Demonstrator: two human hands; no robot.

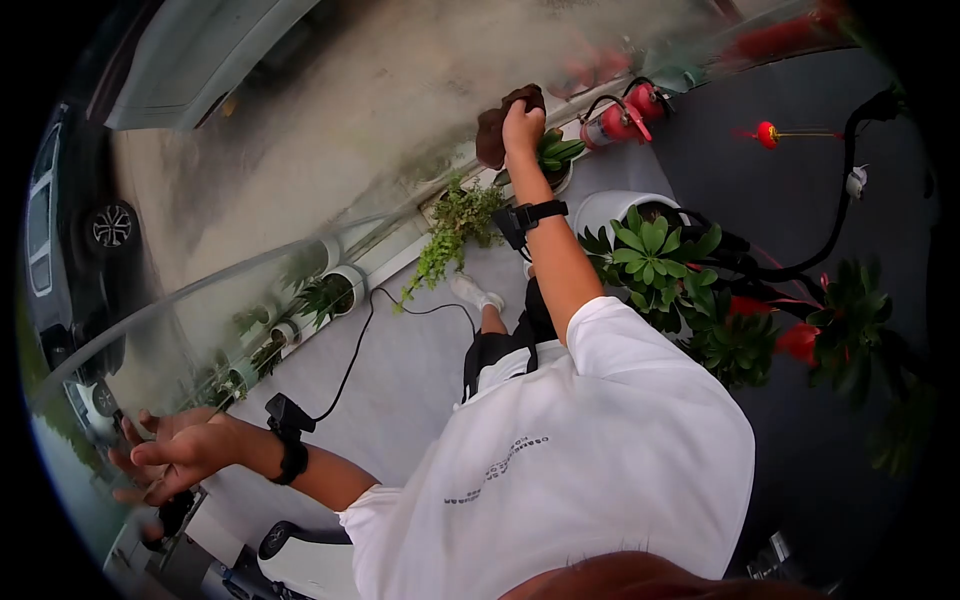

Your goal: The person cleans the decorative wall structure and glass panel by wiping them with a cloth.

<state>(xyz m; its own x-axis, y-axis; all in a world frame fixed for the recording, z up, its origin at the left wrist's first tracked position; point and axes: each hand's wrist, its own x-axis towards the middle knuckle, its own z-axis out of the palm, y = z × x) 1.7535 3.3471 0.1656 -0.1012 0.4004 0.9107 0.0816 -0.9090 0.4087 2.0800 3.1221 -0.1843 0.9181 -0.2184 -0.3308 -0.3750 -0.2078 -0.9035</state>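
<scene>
A brown cloth (pixel 491 138) is bunched in my right hand (pixel 523 130), which is raised with the fingers wrapped round it. It lies up against the large glass pane (pixel 380 150), just above a potted plant with broad leaves (pixel 558 150). Off to the left, my left hand (pixel 185 450) is held out, fingers spread, with nothing in it. It is close to the glass; I cannot tell whether the fingertips touch it. A black strap with a small device sits on each wrist, and a black cable (pixel 345 370) runs from the left one.
Potted plants (pixel 340 290) and a trailing plant (pixel 440 240) line the glass foot. Red fire extinguishers (pixel 615 125) stand beyond my right hand. A leafy tree (pixel 650 245) in a white pot (pixel 600 205) is at my right. Behind the glass is a dark car (pixel 85 230).
</scene>
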